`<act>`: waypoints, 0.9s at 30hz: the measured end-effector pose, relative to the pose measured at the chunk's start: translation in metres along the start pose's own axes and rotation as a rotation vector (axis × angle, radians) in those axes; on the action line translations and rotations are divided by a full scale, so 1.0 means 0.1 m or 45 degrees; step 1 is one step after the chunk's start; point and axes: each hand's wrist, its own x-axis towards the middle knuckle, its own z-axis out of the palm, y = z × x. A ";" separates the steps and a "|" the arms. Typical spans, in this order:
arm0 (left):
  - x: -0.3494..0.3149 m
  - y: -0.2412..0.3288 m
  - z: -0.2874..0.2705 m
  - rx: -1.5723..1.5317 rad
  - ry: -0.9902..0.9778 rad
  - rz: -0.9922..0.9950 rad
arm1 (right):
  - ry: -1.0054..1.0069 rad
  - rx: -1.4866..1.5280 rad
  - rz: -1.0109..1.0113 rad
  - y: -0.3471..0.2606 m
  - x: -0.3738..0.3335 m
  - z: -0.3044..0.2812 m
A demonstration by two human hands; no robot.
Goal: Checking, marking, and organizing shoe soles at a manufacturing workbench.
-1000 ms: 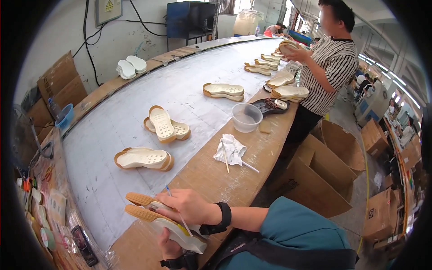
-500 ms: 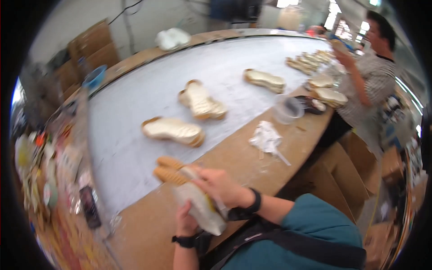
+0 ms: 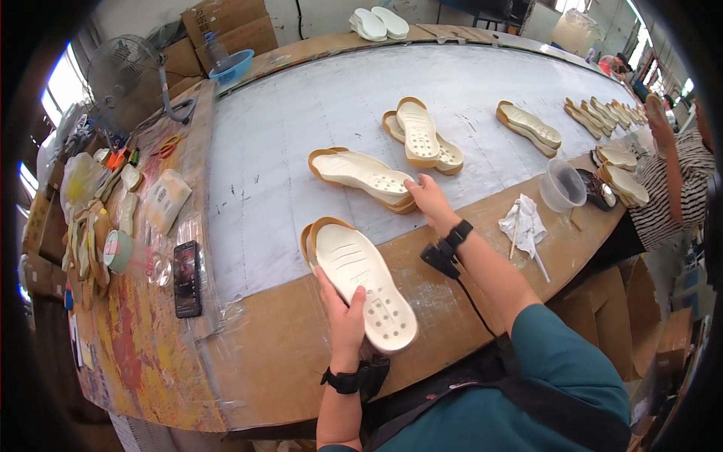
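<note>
My left hand (image 3: 345, 320) holds a pair of stacked shoe soles (image 3: 361, 279) over the near edge of the table. The upper sole faces up, cream inside with small round holes, and a tan rim shows at its heel. My thumb lies on top, with the fingers along the side. Beyond it, my right hand (image 3: 433, 202) grips the toe end of another stacked pair of soles (image 3: 354, 172) on the pale work surface; part of that grip is hidden. Farther back, two more soles (image 3: 419, 134) lie crossed, one on the other.
More soles (image 3: 529, 126) lie to the right, near a plastic tub (image 3: 561, 187) and a crumpled white cloth (image 3: 523, 224). A phone (image 3: 187, 279), scissors (image 3: 169, 146) and a fan (image 3: 124, 71) are at left. A co-worker in a striped top (image 3: 670, 192) stands at far right.
My right hand has left the soles it held together with my left and reached forward to another pair. My left hand has turned its soles inside-up. The view has shifted.
</note>
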 end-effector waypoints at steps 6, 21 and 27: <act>-0.02 0.07 -0.05 0.622 0.183 0.141 | -0.500 0.126 0.488 -0.25 -0.08 0.11; -0.09 0.24 -0.04 0.369 0.202 0.345 | -1.300 1.240 0.536 -0.49 -1.36 -0.67; -0.22 0.75 0.11 -0.126 -0.039 0.304 | -1.013 0.711 0.208 -0.71 -1.60 -0.73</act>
